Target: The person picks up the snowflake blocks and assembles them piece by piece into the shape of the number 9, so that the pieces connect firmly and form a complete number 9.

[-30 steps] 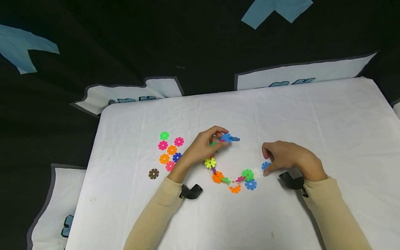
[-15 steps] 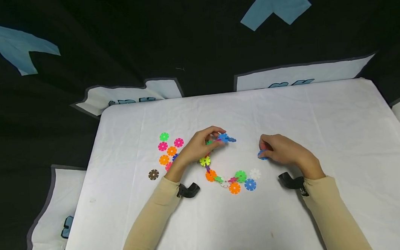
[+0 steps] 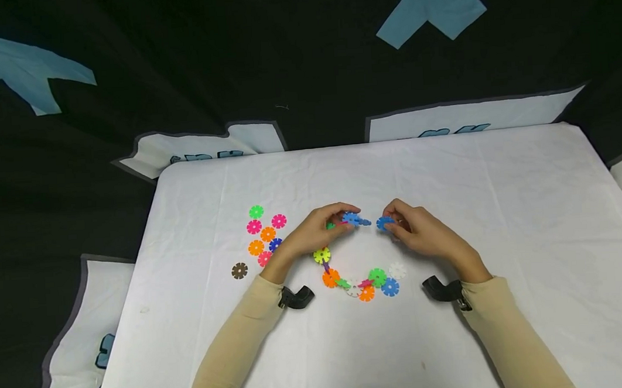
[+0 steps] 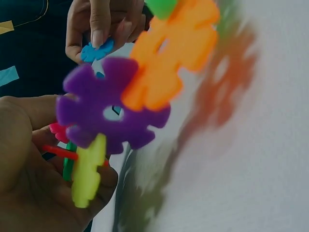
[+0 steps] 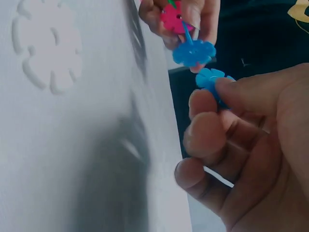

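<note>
Chain (image 3: 330, 278), one: slotted plastic discs interlocked edge to edge, curved in an arc. Colours include blue, pink, green, red, yellow, purple, orange and white. Far end raised in the hand, finishing in a blue end disc (image 5: 193, 51); near end finishing, as it appears, in a green end disc (image 3: 377, 276).

Condition: part-built, by judgement. Done: a long run of joined links. Left: one loose blue disc (image 3: 384, 223), held just beside the chain's far end with a gap between, not yet slotted in; other discs lie unattached.

Left hand (image 3: 315, 232): fingers and thumb curled, pinching the chain close to its far end; little gap in the grip.

Right hand (image 3: 419, 230): thumb and forefinger closed on the loose blue disc, remaining fingers bent, facing the chain's far end.

Beside the chain's near end: white disc (image 3: 398, 271), second blue disc (image 3: 390, 287), orange disc (image 3: 366, 293); contact with the chain cannot be told.

Left of the chain, well apart: brown disc (image 3: 239, 271). Between it and the chain: a group of discs (image 3: 268, 234) in green, pink, orange and dark blue, lying flat.

Beneath the chain: white cloth (image 3: 362, 355). Beyond the chain: dark fabric (image 3: 177, 60) with pale patches.
</note>
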### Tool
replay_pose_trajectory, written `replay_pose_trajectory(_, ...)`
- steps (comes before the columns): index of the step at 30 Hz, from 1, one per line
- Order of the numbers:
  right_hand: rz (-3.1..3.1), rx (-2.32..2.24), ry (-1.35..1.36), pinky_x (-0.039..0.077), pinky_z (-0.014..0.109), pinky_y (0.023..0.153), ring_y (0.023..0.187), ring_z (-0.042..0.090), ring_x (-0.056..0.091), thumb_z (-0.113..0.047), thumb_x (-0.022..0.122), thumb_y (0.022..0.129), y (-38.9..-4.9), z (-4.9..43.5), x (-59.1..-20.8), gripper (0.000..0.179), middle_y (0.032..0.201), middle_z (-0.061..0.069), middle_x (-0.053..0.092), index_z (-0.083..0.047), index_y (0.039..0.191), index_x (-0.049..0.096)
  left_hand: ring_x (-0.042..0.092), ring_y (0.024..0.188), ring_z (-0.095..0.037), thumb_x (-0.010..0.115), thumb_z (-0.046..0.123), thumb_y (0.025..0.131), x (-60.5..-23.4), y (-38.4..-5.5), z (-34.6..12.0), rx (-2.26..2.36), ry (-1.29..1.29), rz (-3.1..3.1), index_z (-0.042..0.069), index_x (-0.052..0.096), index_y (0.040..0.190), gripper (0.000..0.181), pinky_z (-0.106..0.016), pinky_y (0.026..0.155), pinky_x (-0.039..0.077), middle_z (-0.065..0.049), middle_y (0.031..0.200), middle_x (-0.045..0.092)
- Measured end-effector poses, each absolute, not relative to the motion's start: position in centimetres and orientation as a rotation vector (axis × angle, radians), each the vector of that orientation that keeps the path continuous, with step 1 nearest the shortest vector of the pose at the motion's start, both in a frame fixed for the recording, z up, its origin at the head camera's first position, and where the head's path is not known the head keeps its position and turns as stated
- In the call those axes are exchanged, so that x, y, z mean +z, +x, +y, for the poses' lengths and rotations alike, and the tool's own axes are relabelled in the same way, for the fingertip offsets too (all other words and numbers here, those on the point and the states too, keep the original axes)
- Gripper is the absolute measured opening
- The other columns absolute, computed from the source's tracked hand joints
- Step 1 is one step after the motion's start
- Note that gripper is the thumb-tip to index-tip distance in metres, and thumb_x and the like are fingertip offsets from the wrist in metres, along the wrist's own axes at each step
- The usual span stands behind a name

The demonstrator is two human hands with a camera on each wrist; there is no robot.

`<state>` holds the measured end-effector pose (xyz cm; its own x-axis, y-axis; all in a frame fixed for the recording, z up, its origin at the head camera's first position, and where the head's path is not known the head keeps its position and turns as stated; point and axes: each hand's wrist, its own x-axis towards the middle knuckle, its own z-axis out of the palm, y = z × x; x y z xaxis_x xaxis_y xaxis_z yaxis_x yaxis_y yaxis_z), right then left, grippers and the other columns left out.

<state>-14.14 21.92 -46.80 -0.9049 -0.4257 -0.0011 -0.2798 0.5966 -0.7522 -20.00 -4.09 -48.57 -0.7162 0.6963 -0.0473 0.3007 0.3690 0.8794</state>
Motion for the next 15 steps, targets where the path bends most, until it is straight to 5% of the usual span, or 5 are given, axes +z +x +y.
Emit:
replay_pose_trajectory(7,2.647,-1.26,-0.602,0.041,0.023,0.056,0.056,0.007,0.048,-0.008,0.061,0.096,-13.91,21.2,-46.83,0.01,0.075,0.003,0.067,-0.009,0.105,0.056,0.055,0.076,-0.017,0.064,0.022,0.096,-48.6,-19.81,-3.66,1.328,0.825,2.177,0.012,0.062,0.127,0.033,-0.023,0.062,0.046,-0.001,0.098,0.063)
replay_pose_trajectory(15,2.361,-1.537,-0.573,0.043,0.025,0.047,0.045,0.016,0.047,-0.006,0.052,0.101,-14.17,21.35,-46.86,0.022,0.071,0.019,0.062,-0.003,0.122,0.046,0.056,0.077,-0.017,0.064,0.026,0.096,-48.51,-19.62,-3.5,1.378,0.776,2.134,0.011,0.062,0.124,0.032,-0.024,0.07,0.045,-0.004,0.097,0.068)
